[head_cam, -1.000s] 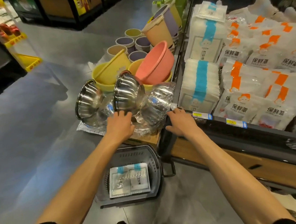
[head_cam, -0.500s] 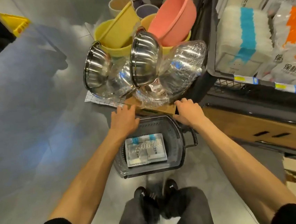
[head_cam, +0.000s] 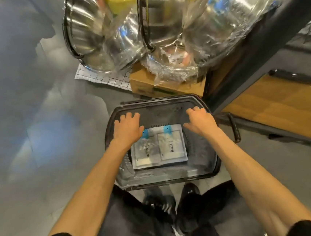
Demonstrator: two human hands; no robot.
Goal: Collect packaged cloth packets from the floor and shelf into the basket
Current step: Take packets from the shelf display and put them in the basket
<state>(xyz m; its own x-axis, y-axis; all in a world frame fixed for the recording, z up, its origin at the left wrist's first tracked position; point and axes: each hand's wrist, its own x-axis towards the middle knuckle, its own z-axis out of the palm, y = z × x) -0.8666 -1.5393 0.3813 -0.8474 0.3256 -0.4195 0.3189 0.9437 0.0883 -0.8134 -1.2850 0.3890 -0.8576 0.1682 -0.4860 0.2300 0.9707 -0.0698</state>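
Observation:
A dark plastic basket (head_cam: pixel 215 161) stands on the grey floor right in front of my feet. Flat in its bottom lies a white cloth packet (head_cam: pixel 165 147) with blue tabs and two printed panels. My left hand (head_cam: pixel 127 127) hovers over the basket's far left part, fingers spread and relaxed, its wrist covering the packet's left top corner. My right hand (head_cam: pixel 198 119) hovers over the far right part, fingers loosely bent, holding nothing. Both hands are inside the rim's outline; whether they touch the basket I cannot tell.
Steel bowls wrapped in clear film (head_cam: pixel 161 26) lean on a cardboard box (head_cam: pixel 147 84) just beyond the basket. A checked cloth (head_cam: pixel 101 77) lies under them. A dark shelf post (head_cam: pixel 257 41) and a wooden base panel (head_cam: pixel 282 105) stand to the right. Grey floor spreads left.
My view has tilted down and come closer. Both hands have dropped from the basket's far rim and the bowls to above the basket's inside.

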